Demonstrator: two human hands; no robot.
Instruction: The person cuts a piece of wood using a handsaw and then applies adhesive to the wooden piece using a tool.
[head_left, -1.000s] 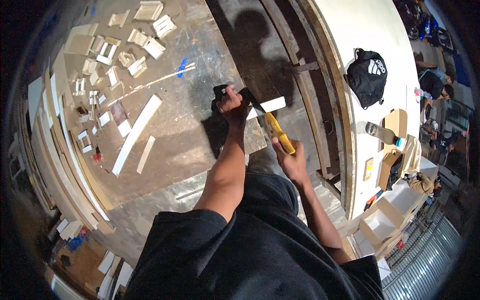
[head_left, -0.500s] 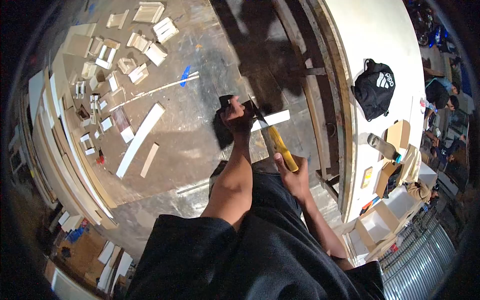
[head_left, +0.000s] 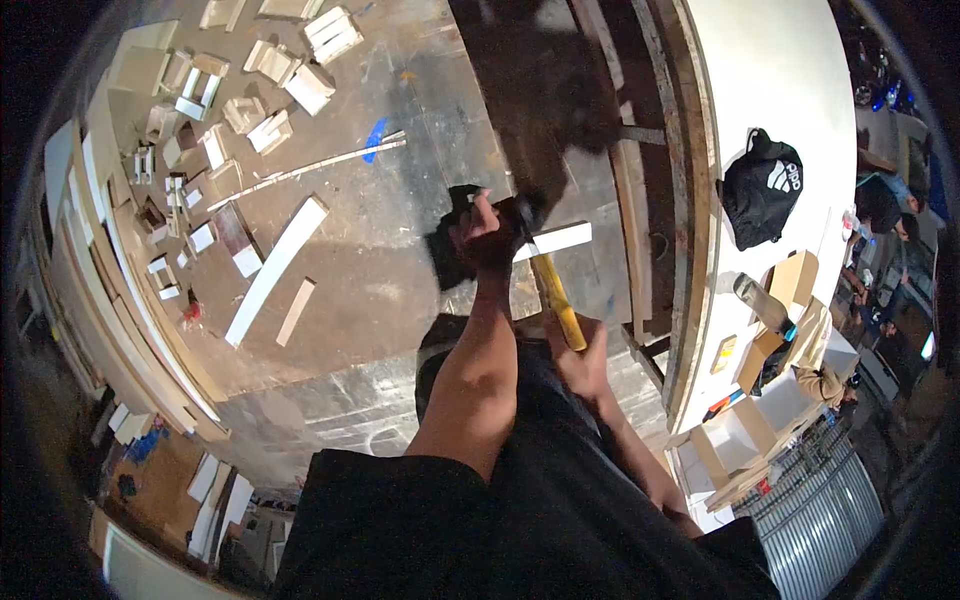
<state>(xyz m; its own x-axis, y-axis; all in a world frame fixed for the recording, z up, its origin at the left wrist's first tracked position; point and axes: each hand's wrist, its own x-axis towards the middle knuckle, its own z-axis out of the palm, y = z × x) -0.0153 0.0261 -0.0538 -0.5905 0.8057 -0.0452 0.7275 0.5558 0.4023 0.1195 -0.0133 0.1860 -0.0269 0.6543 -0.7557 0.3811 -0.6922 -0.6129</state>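
My right hand (head_left: 580,362) is closed around the yellow handle of a hammer (head_left: 557,300). The hammer's dark head, blurred, lies close beside my left hand (head_left: 480,228). My left hand is curled, its fingers bent near the end of a white strip of wood (head_left: 565,240); what they grip is hidden in shade. The hammer shaft crosses over that strip. A black shadow falls on the floor just left of my left hand.
Small wooden box pieces (head_left: 308,90) lie at the upper left. A long white board (head_left: 280,265) and a short wood strip (head_left: 295,312) rest on the floor. At right, a white table (head_left: 780,60) bears a black bag (head_left: 762,190), a bottle (head_left: 762,300) and cartons. People are beyond.
The view has shifted slightly, and the scene has slid a little. The right hand has lowered slightly with the hammer. The left hand stays beside the white strip.
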